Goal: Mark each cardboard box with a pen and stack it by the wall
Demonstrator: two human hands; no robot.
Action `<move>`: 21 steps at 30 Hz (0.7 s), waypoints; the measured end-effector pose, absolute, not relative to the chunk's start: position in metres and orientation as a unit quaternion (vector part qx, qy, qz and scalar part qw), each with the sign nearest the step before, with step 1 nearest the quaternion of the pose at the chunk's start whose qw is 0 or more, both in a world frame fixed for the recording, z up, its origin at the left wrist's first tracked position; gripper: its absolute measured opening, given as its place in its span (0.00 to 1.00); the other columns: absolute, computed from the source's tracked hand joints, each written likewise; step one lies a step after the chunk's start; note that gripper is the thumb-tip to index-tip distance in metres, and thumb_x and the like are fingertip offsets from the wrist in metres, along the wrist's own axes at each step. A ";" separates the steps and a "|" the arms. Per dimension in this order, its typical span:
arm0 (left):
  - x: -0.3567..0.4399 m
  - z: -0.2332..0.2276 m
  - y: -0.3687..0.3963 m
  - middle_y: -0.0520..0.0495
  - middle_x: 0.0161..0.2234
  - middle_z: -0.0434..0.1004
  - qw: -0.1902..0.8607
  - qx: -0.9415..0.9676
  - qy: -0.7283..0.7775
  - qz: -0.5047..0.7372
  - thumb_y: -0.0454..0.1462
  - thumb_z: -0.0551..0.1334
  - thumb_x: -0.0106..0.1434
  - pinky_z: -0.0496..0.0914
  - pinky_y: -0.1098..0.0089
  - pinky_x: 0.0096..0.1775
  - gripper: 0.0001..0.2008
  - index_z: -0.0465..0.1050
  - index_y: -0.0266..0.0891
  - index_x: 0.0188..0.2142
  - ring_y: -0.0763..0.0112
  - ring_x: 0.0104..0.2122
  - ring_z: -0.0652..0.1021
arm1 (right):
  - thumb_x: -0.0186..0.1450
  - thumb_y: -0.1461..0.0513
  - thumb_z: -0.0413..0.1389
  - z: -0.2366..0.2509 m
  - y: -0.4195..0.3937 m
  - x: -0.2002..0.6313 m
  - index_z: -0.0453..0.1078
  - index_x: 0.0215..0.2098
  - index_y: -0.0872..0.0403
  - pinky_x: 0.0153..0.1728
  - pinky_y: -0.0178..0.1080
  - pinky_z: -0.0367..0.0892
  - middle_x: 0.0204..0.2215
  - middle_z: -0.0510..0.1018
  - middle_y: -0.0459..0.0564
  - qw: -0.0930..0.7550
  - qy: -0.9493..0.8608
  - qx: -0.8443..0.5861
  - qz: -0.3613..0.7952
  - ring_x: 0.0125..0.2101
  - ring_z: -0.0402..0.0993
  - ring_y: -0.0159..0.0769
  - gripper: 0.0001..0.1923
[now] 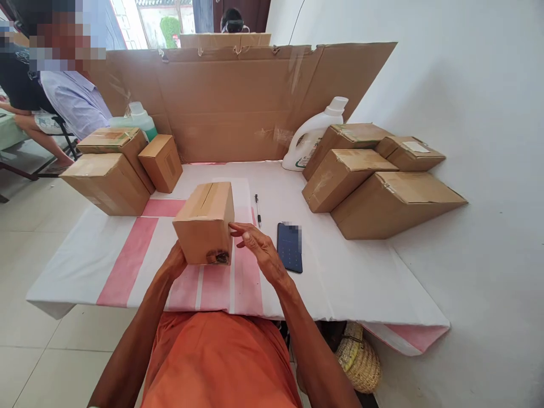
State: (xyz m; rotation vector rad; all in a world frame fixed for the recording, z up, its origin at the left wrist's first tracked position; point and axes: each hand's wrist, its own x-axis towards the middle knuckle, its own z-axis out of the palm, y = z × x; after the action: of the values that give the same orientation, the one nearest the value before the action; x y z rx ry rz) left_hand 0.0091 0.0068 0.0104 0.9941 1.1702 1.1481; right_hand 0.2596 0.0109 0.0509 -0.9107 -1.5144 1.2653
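A small cardboard box (204, 218) with a taped seam on top sits in front of me on the white and pink table cloth (127, 260). My left hand (175, 262) presses against the box's near left lower side. My right hand (257, 245) touches its right edge with the fingertips, fingers spread. A torn dark patch shows on the box's near face.
A black phone (289, 247) and a pen (257, 209) lie right of the box. Three boxes (108, 181) and a green bottle (140, 118) stand at left; several boxes (374, 181) and a white jug (312, 136) at right. A cardboard screen (238, 102) stands behind. Someone sits far left.
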 end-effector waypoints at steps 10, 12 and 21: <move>-0.020 0.057 -0.005 0.44 0.30 0.77 0.609 0.402 0.506 0.460 0.72 0.57 0.60 0.73 0.67 0.29 0.40 0.82 0.37 0.38 0.66 0.27 0.77 | 0.58 0.42 0.71 0.078 0.042 0.246 0.58 0.74 0.39 0.70 0.63 0.58 0.69 0.66 0.54 0.475 -0.682 -0.432 0.349 0.69 0.61 0.58 0.51; -0.011 0.062 -0.003 0.44 0.34 0.78 0.559 0.406 0.509 0.513 0.74 0.54 0.60 0.76 0.64 0.37 0.44 0.81 0.38 0.48 0.63 0.33 0.79 | 0.59 0.43 0.72 0.072 0.040 0.247 0.64 0.69 0.43 0.61 0.59 0.70 0.60 0.72 0.55 0.486 -0.659 -0.468 0.333 0.60 0.70 0.55 0.46; 0.037 0.096 0.021 0.42 0.52 0.81 0.400 0.552 0.477 0.555 0.61 0.61 0.69 0.69 0.61 0.58 0.31 0.78 0.39 0.55 0.53 0.55 0.77 | 0.64 0.56 0.69 0.062 -0.030 0.225 0.63 0.50 0.44 0.33 0.44 0.78 0.42 0.68 0.48 0.614 -0.614 -0.465 0.174 0.36 0.71 0.39 0.23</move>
State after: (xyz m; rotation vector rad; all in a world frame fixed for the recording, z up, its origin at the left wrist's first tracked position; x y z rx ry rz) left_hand 0.0373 0.0215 0.0959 1.3968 1.2075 1.4039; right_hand 0.2251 -0.0302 0.0623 -1.0712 -1.4159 0.4012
